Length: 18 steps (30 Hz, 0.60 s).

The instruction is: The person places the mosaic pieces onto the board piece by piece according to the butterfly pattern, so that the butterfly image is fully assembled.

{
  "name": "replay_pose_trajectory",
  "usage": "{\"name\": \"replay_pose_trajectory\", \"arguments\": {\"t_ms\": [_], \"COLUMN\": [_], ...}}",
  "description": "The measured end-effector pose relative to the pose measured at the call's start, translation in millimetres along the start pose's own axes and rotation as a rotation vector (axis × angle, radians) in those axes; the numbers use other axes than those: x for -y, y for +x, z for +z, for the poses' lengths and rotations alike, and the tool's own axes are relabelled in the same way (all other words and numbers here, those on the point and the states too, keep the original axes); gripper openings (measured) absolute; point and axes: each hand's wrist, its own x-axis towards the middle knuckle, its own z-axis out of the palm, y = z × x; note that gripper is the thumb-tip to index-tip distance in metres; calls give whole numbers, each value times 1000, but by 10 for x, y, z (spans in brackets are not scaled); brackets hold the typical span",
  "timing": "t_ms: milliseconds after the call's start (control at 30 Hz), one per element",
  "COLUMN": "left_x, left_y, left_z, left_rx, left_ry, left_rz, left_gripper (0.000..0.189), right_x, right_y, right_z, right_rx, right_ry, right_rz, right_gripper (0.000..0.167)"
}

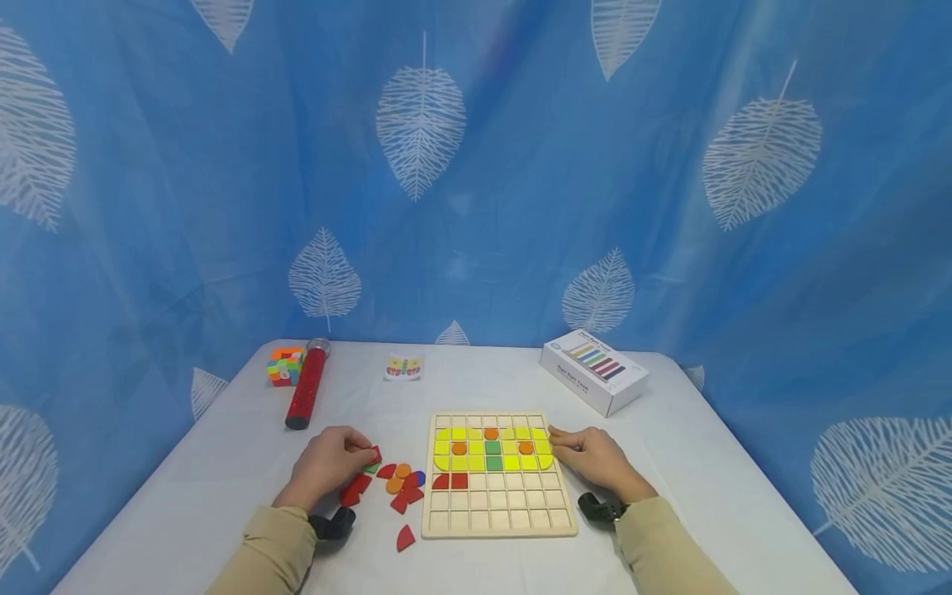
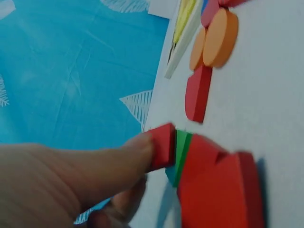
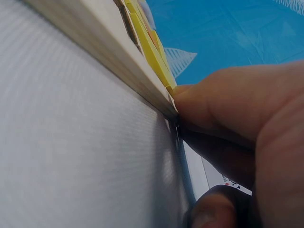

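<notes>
My left hand (image 1: pixel 327 467) pinches a small red tile (image 2: pixel 164 146) between thumb and fingers, just over a pile of loose pieces. Right by that tile are a green piece (image 2: pixel 182 156) and more red pieces (image 2: pixel 213 190). The wooden grid board (image 1: pixel 500 530) lies to the right, bearing rows of yellow tiles (image 1: pixel 442 447), green squares (image 1: pixel 494 455), orange discs and, lower left, two red tiles (image 1: pixel 450 481). My right hand (image 1: pixel 595 459) touches the board's right edge with thumb and fingertips, the fingers fairly straight; some are hidden in the right wrist view.
Loose red pieces (image 1: pixel 405 539) and orange discs (image 1: pixel 394 486) lie left of the board. Farther back are a puzzle cube (image 1: pixel 284 366), a red microphone-like tube (image 1: pixel 308 388), a butterfly picture card (image 1: pixel 403 368) and a white box (image 1: pixel 595 372). A blue leaf-patterned curtain surrounds the table.
</notes>
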Motion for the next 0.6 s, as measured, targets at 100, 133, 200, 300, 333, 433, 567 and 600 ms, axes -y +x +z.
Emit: {"name": "replay_pose_trajectory", "arguments": {"t_ms": [100,133,200,300,333,433,567,600], "left_x": [-23,-42,-106,-256,-311,-485,-703,-755], "left_y": [-11,-18,-46,-113,-141,-230,-320,-336], "left_z": [39,55,99,198,241,374,526,560], "left_rx": [-49,-63,-82,-66,-52,-6,56,71], "left_ry": [-39,-46,-62,-103,-119,-149,-150,-150], "left_rz": [32,47,76,120,134,190,265,280], "left_gripper": [21,19,17,11,10,7,7,7], "right_x": [-7,-9,-16,-27,-29,-34,-34,-34], "right_y": [-3,-4,-3,0,-1,2,15,20], "right_z": [7,9,13,28,31,34,17,14], "right_rx": [-4,-4,-5,-4,-3,2,6,4], "right_ry": [3,4,9,21,24,25,7,5], "right_rz": [2,3,7,12,15,20,14,12], "right_gripper": [31,30,30,29,29,29,28,28]}}
